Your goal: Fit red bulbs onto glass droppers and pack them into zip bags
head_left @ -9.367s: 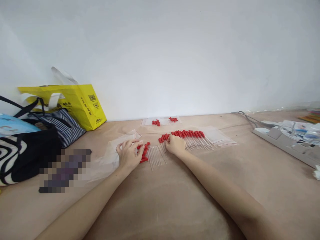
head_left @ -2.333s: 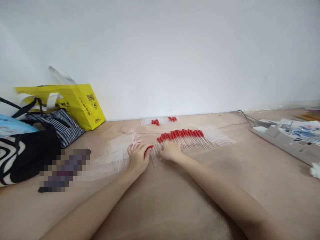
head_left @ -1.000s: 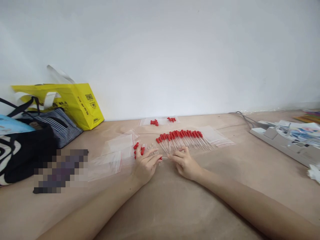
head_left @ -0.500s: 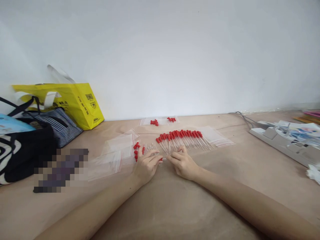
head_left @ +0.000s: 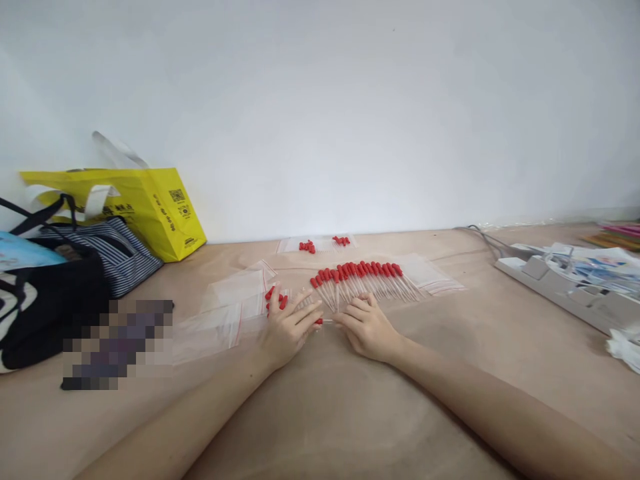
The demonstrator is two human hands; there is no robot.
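Observation:
Between my hands lies a clear thin tube (head_left: 327,321) with a red bulb at its left end. My left hand (head_left: 291,328) has its fingers closed on the red bulb. The fingers of my right hand (head_left: 366,327) pinch the tube's right end. Behind them, a fanned row of clear droppers with red bulbs (head_left: 357,270) rests on the table. Loose red bulbs (head_left: 273,295) and short clear tubes (head_left: 304,299) lie just beyond my left hand, partly hidden by it.
Clear zip bags (head_left: 215,327) lie left of my hands, another (head_left: 433,275) at the right. One at the back (head_left: 323,245) holds red bulbs. A yellow bag (head_left: 175,213) and striped pouch (head_left: 120,250) stand left; a white power strip (head_left: 555,293) lies right.
The view has shifted slightly. My left hand has moved a little left, and more of the clear tube shows between my hands.

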